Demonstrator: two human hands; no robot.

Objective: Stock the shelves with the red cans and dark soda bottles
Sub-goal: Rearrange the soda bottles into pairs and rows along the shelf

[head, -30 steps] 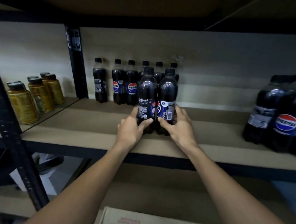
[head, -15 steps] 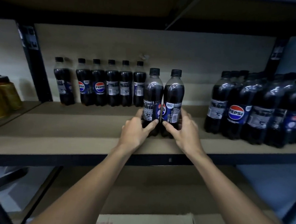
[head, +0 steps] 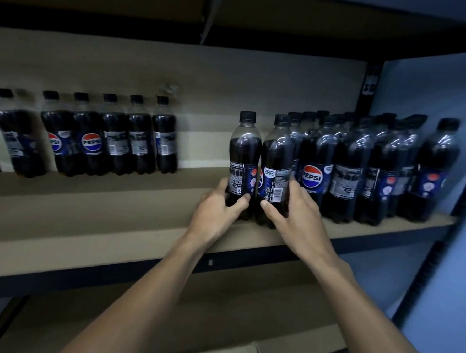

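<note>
Two dark soda bottles stand upright side by side on the brown shelf board (head: 92,222). My left hand (head: 217,212) grips the lower part of the left bottle (head: 244,152). My right hand (head: 292,210) grips the lower part of the right bottle (head: 278,157), which stands close against a packed group of dark bottles (head: 363,168) filling the shelf's right end. A row of several more dark bottles (head: 98,135) lines the back wall at the left. No red cans are in view.
A black upright post (head: 368,83) and a blue wall (head: 435,107) bound the shelf at the right. A lower shelf board (head: 218,306) lies beneath, with a cardboard box edge (head: 254,352) at the bottom. The board between the back row and my hands is bare.
Both hands have slid the two bottles to the right along the shelf, up against the packed group. The view has turned right; the yellow bottles at the left are out of sight.
</note>
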